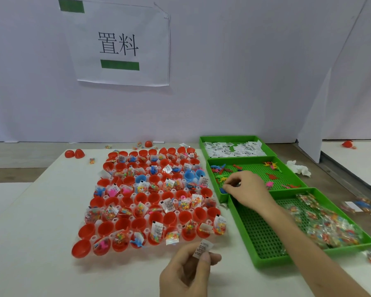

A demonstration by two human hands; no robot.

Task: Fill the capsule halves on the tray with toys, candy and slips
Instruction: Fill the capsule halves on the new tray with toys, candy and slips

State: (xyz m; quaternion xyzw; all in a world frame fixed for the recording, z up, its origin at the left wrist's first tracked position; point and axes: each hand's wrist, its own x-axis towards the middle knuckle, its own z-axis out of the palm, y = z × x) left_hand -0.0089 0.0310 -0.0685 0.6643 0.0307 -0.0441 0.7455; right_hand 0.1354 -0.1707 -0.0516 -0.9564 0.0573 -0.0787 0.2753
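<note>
**While My Left Hand Pinches a Slip, My Right Is Down Among the Toys**

As I look down, my left hand [186, 269] sits low over the near edge of the table [41, 221]. Its thumb and curled fingers pinch one white printed slip [202, 248] upright, just short of the tray's [100, 223] near right corner. That tray is clear plastic and lies mid-table, packed with capsule halves [169, 217]. Nearly all are red, with a few blue halves [189, 175] toward the right side. Many already hold candy, a small toy or a slip. Several red ones are bare inside, like the corner half [81, 248] at the near left.

My right hand [246, 189] reaches across into the middle green bin [244, 157], where toys [270, 166] lie scattered on the perforated floor. The fingers are curled, tips down at the bin's near left corner, right beside a blue toy [223, 190]. Whether they have hold of anything I cannot tell.

Beyond it, the far green bin [231, 138] holds a heap of slips [234, 150]. The near green bin [261, 232], under my forearm, has candy packets [330, 228] piled along its right side. Two loose red halves [74, 153] lie on the table beyond the tray's far left corner. A crumpled tissue [299, 168] lies to the right of the bins.
</note>
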